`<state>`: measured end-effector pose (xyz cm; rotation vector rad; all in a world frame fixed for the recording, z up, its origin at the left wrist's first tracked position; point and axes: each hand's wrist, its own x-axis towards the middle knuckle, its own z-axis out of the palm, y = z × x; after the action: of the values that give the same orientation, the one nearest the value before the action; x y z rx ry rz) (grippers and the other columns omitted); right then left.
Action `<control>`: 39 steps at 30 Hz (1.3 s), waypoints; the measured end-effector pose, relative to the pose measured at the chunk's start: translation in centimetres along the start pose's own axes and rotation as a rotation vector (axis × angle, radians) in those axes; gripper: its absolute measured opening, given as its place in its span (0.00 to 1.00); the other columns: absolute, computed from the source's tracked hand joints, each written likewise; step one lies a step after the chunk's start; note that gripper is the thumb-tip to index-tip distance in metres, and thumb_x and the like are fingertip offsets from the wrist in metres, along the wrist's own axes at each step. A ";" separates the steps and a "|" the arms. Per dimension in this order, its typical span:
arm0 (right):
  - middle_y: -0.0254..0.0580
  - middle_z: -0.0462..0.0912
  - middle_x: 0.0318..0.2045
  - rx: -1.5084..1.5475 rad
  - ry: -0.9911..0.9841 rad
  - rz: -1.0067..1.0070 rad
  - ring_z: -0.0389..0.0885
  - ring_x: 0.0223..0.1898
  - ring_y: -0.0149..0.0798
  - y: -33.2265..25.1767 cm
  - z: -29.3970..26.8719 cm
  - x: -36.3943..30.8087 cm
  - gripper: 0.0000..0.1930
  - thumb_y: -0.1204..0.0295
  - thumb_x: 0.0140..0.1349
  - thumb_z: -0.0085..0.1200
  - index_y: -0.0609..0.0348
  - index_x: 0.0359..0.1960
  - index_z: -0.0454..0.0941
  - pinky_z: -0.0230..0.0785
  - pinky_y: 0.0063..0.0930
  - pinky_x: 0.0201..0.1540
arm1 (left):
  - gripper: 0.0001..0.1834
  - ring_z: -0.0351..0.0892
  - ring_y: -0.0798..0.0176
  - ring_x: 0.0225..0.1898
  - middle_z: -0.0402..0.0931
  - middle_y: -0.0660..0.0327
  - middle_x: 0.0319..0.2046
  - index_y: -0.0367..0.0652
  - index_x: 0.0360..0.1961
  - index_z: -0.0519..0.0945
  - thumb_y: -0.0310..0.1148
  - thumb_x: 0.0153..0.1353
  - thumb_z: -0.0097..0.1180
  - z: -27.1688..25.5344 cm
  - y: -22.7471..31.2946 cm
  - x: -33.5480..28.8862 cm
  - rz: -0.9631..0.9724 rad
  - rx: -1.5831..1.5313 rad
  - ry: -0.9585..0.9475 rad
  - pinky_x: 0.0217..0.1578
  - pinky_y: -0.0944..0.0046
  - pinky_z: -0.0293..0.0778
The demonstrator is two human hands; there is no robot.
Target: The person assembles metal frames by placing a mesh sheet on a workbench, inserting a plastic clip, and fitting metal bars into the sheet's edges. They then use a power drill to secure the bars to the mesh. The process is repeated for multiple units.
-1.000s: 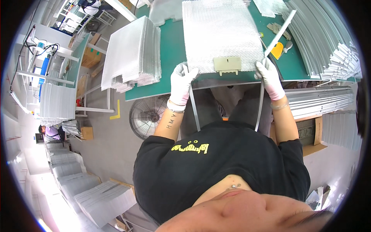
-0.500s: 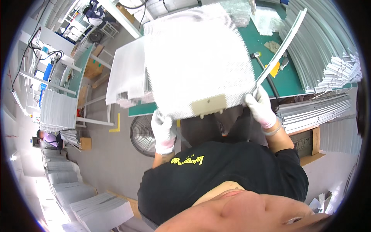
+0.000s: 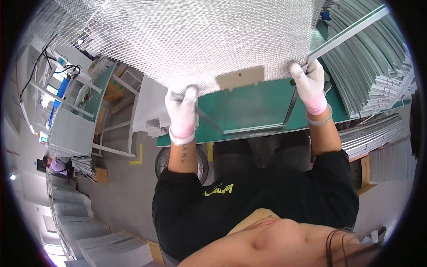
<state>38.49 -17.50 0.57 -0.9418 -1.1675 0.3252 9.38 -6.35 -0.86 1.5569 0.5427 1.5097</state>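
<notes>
A silvery mesh sheet is raised and tilted across the upper part of the head view. My gloved left hand pinches its near-left corner, and my gloved right hand grips the near-right corner. A beige plate with small tabs sits at the sheet's near edge, between my hands. From my right hand a pale metal strip runs to the upper right. Thin metal bars form a frame-like outline below the sheet, over the green tabletop; how they join the sheet is hidden.
White sheets lie stacked at the table's left. Long pale strips crowd the right side, with more strips below. A round fan stands on the floor beneath my left arm. Another person is far left.
Both hands have moved up and away from my body, lifting and tilting the mesh sheet. More of the green tabletop and the thin bars now shows beneath it.
</notes>
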 end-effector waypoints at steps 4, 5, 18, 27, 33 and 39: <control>0.21 0.75 0.23 -0.180 0.148 -0.012 0.62 0.21 0.14 1.6 -0.2 -1.2 0.13 0.74 0.65 0.59 0.66 0.48 0.77 0.54 0.14 0.23 | 0.10 0.69 0.79 0.28 0.78 0.69 0.29 0.36 0.42 0.81 0.17 0.59 0.61 3.4 -1.3 0.4 0.059 -0.110 0.053 0.30 0.76 0.66; 0.21 0.76 0.23 -0.148 0.158 -0.001 0.62 0.21 0.14 1.7 -0.2 -1.3 0.14 0.74 0.65 0.59 0.66 0.50 0.77 0.55 0.14 0.23 | 0.11 0.69 0.80 0.27 0.78 0.69 0.28 0.35 0.42 0.81 0.17 0.58 0.62 3.7 -1.6 0.3 0.083 -0.131 0.048 0.29 0.77 0.66; 0.30 0.81 0.39 0.064 0.087 0.082 0.73 0.37 0.21 6.7 -2.0 -1.7 0.17 0.76 0.67 0.55 0.67 0.56 0.73 0.67 0.18 0.44 | 0.15 0.74 0.78 0.36 0.81 0.64 0.40 0.34 0.50 0.77 0.21 0.62 0.59 2.2 -4.7 0.8 -0.072 -0.066 -0.023 0.37 0.75 0.71; 0.31 0.83 0.41 0.035 -0.013 0.062 0.76 0.40 0.22 6.2 -2.1 -3.4 0.15 0.72 0.67 0.56 0.66 0.53 0.75 0.69 0.20 0.45 | 0.15 0.76 0.77 0.36 0.81 0.66 0.39 0.35 0.50 0.77 0.24 0.62 0.62 1.9 -7.0 -2.4 -0.009 -0.125 -0.013 0.38 0.72 0.73; 0.32 0.82 0.45 0.158 -0.009 0.124 0.76 0.42 0.23 3.1 -2.9 -0.9 0.15 0.78 0.65 0.55 0.65 0.54 0.76 0.69 0.21 0.48 | 0.13 0.72 0.78 0.31 0.78 0.68 0.33 0.38 0.47 0.76 0.20 0.61 0.59 0.6 -3.2 0.5 -0.103 -0.099 -0.179 0.34 0.73 0.71; 0.29 0.79 0.39 0.147 0.226 -0.065 0.70 0.32 0.17 3.6 0.2 -1.0 0.14 0.79 0.66 0.55 0.65 0.53 0.74 0.63 0.13 0.36 | 0.10 0.67 0.77 0.33 0.73 0.69 0.36 0.43 0.47 0.74 0.26 0.66 0.56 2.1 -4.1 1.0 0.202 -0.111 0.030 0.39 0.74 0.66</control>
<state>38.73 -15.92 -2.87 -0.7885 -0.9515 0.2415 12.62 -3.96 -3.35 1.5414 0.3198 1.6871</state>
